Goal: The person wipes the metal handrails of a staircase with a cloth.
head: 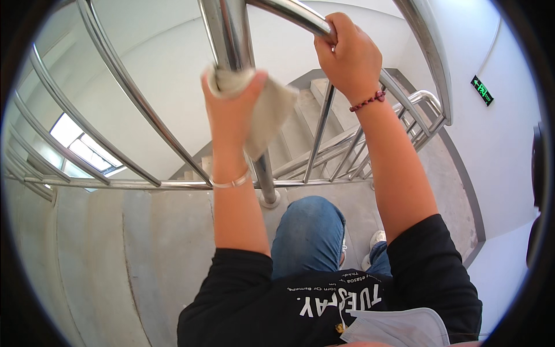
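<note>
My left hand holds a beige cloth wrapped around a thick upright post of a stainless-steel stair railing. One corner of the cloth hangs down to the right of the post, and the hand is slightly blurred. Higher up and to the right, my right hand is closed around a horizontal steel rail that joins the post. A bead bracelet circles the right wrist, and a pale bangle the left. The post's round base flange meets the floor just past my bent knee.
Steel balusters curve away on the left above a low bottom rail. Concrete steps lie at the left, and another flight shows beyond the railing. A lit exit sign is on the right wall; a window stands at left.
</note>
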The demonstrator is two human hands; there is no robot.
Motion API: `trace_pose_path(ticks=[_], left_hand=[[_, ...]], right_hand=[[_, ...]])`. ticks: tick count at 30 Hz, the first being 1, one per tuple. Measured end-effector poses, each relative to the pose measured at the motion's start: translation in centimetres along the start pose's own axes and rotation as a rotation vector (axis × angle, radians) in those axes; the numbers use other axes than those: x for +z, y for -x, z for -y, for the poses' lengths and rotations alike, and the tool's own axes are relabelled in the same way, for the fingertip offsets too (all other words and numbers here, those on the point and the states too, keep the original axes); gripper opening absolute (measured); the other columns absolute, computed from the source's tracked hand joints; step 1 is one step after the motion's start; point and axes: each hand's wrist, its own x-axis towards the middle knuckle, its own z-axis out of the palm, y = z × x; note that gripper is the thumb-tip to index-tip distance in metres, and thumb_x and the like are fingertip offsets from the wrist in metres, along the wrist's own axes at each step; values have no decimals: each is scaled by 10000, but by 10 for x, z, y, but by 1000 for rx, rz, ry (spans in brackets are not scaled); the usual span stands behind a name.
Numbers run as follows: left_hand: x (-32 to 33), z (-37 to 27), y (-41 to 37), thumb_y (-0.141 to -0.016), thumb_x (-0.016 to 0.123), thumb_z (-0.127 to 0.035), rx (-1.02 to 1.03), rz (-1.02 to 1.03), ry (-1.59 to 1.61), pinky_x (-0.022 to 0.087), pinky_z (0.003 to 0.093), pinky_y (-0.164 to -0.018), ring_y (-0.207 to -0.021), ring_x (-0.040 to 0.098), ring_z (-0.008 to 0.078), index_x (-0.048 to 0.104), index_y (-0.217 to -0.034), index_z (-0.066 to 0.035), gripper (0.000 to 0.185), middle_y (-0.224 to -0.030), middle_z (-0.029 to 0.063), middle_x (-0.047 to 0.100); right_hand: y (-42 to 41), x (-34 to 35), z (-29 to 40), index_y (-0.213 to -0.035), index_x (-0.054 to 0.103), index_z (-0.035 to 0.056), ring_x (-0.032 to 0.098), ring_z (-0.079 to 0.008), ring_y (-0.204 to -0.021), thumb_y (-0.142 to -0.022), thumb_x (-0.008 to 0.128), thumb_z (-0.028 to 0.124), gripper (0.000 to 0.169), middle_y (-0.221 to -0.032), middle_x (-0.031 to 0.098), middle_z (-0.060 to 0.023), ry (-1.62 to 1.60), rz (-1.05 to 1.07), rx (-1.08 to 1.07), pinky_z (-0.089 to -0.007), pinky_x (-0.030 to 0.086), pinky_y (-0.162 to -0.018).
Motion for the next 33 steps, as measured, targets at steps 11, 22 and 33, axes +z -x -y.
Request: trace_pose_path(ticks=[11,22,33], left_hand=[[-4,73,88,-750,802,-169,157,-149,-262,401,382,-943,-1103,495,246,218,-1405,-47,886,-1181,165,484],[30,-102,-45,-691,825,-243,406,-105,-547,327,415,-1082,-1315,381,389,-38,-1469,5,1188,-1429,304,296],[20,-14,32,-704,826,-259,201,-185,-292,350,389,-1051,-1296,367,328,131,-1452,-4,1052,-1424,223,269]], right_hand=[[-4,5,2,-844,565,116,591,-276,-642,-721,621,97,136,-705,609,-34,-46,-32,-9,-381,456,-615],[-1,1,-7,-855,559,115,599,-269,-663,-738,611,115,128,-722,620,-34,-80,3,-61,-382,465,-599],[0,-2,-3,-928,553,85,605,-336,-723,-759,640,126,195,-743,607,-117,-45,-37,-80,-435,487,-645]])
